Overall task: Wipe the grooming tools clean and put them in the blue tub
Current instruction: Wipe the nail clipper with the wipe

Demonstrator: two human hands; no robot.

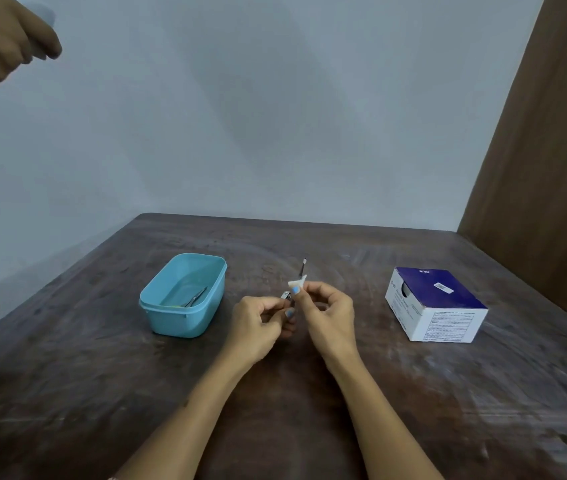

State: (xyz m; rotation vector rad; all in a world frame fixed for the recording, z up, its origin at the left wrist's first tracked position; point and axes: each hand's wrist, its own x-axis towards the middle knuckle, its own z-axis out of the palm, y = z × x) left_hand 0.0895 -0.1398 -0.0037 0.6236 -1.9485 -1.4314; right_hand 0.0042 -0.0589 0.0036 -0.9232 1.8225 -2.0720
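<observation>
My left hand [258, 322] grips the body of a small metal nail clipper [287, 296] above the middle of the table. The clipper's thin lever [303, 266] sticks up and away. My right hand [327, 311] pinches a small white wipe [297, 283] around the base of that lever. The blue tub [152, 308] stands on the table to the left of my hands. Inside it lies a slim metal tool [194, 296], seemingly scissors or tweezers.
A white and dark blue carton [438, 303] sits on the dark wooden table [310, 427] to the right. A brown wooden panel [545, 150] rises at the far right. Another person's hand [5, 39] hangs in the top left corner.
</observation>
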